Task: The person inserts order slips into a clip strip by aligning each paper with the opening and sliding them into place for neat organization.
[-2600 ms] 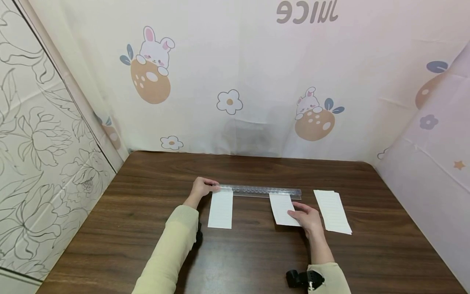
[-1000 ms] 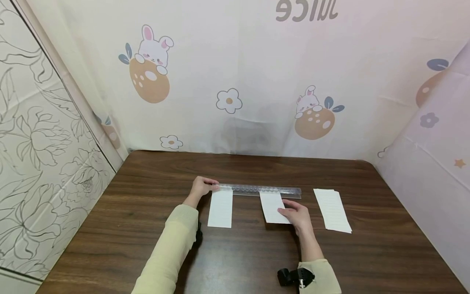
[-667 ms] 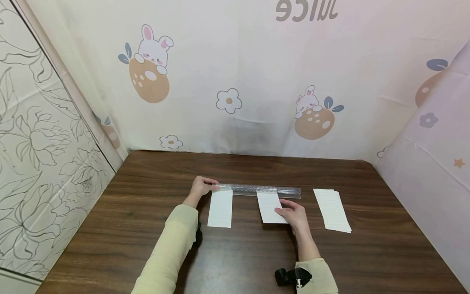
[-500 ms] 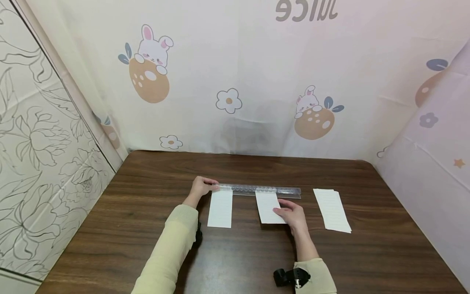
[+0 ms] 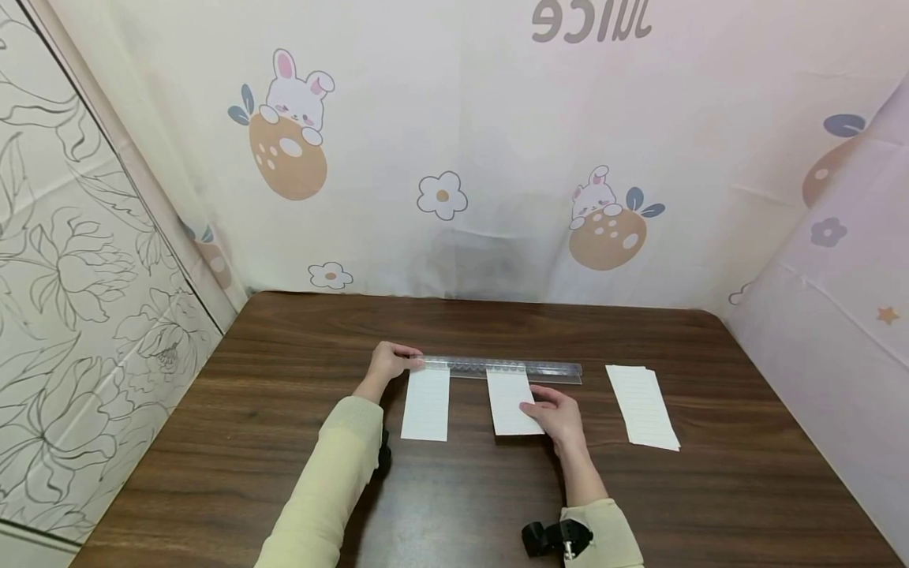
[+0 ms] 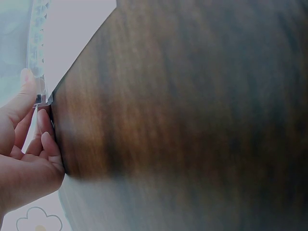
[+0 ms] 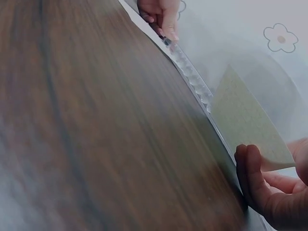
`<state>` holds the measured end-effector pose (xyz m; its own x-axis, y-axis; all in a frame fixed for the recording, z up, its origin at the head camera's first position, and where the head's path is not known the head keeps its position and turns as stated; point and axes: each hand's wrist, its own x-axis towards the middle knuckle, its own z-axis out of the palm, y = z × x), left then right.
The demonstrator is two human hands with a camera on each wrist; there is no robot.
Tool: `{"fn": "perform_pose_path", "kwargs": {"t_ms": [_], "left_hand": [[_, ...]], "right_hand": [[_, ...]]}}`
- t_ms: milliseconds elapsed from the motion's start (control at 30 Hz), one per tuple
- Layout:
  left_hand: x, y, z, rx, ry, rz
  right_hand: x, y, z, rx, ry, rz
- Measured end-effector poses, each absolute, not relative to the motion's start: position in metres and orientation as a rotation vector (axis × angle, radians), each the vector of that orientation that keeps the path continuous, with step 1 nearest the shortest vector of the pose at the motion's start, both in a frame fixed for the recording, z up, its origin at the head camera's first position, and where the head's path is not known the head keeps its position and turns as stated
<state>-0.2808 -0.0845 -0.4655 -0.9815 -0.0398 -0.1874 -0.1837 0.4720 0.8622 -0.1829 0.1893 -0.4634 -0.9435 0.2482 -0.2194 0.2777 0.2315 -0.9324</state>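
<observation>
My left hand pinches the left end of a long clear plastic strip with a row of ring-like loops. The left wrist view shows thumb and fingers at the tip of this strip. One white lined card hangs from the strip's left part, its top edge at the loops. My right hand holds a second white card by its lower right side, between thumb and fingers. This card's top edge overlaps the strip near its middle. In the right wrist view the card stands tilted above the table.
A small stack of lined white cards lies to the right of my right hand on the dark wooden table. A printed curtain hangs behind the table's back edge, and a floral panel stands at the left.
My right hand has moved left with the held card, sliding its top edge along the strip toward the first card. My left hand, the strip and the stack have stayed put.
</observation>
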Motion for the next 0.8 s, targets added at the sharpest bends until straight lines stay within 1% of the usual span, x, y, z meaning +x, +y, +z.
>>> {"fn": "perform_pose_path", "kwargs": {"t_ms": [533,800], "left_hand": [[-0.281,-0.085,-0.466,-0.200,2.554,1.550],[-0.280,-0.085,-0.465,-0.183,2.562,1.550]], "right_hand": [[-0.181,0.177,-0.462,0.481,2.445,-1.920],[-0.184,0.172,-0.464,0.507,2.485,-1.855]]}}
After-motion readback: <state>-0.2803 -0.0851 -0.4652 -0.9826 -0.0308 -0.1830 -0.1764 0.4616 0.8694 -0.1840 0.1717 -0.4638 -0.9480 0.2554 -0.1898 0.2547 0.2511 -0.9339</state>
